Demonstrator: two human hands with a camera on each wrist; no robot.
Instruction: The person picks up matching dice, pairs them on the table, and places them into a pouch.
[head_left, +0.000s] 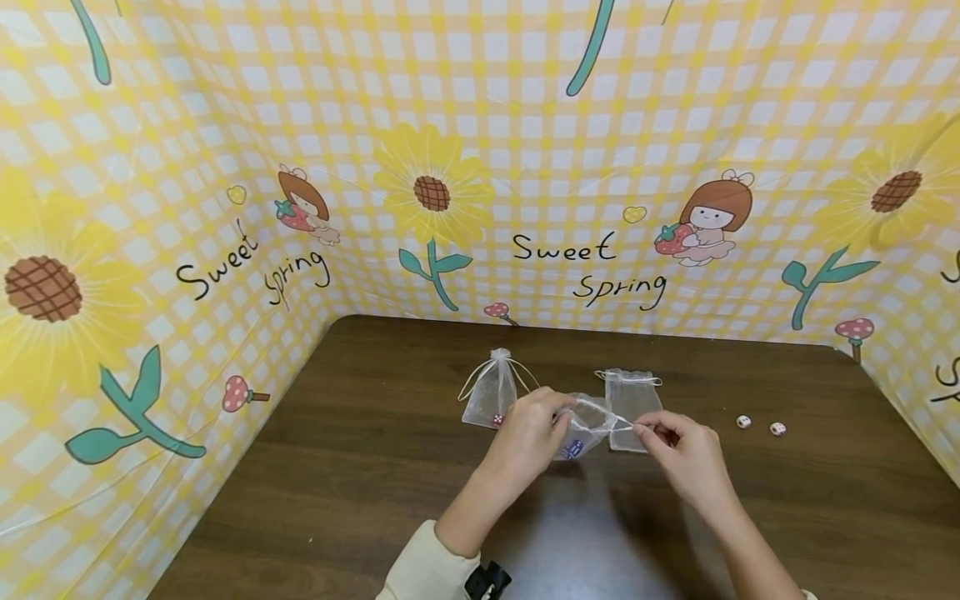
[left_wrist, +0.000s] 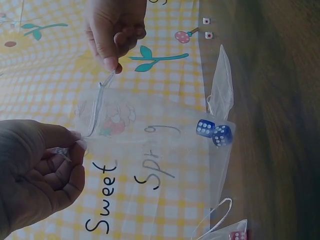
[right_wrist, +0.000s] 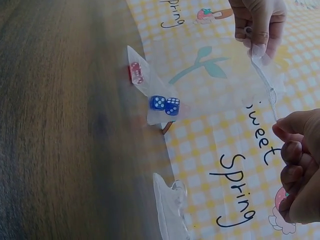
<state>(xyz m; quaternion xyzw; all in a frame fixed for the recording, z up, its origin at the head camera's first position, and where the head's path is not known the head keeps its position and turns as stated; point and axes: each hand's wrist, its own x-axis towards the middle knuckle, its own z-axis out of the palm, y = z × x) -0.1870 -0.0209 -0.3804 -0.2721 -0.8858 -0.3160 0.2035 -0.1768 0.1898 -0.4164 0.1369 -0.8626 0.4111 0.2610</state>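
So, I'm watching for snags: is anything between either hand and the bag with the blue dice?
Nothing visible: the left hand pinches the blue-dice bag by its mouth, and the right hand pinches its drawstring. The flat sheer bag lies on the table behind, not in between.

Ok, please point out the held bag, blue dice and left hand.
Held bag (left_wrist: 167, 112): left wrist view, sheer side.
Blue dice (right_wrist: 172, 106): right wrist view, one die's face.
Left hand (head_left: 528, 429): head view, the back.

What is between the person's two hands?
A see-through bag with two blue dice at its bottom. The left hand pinches the bag near its opening; the right hand pinches its string. Both wrist views show this best.
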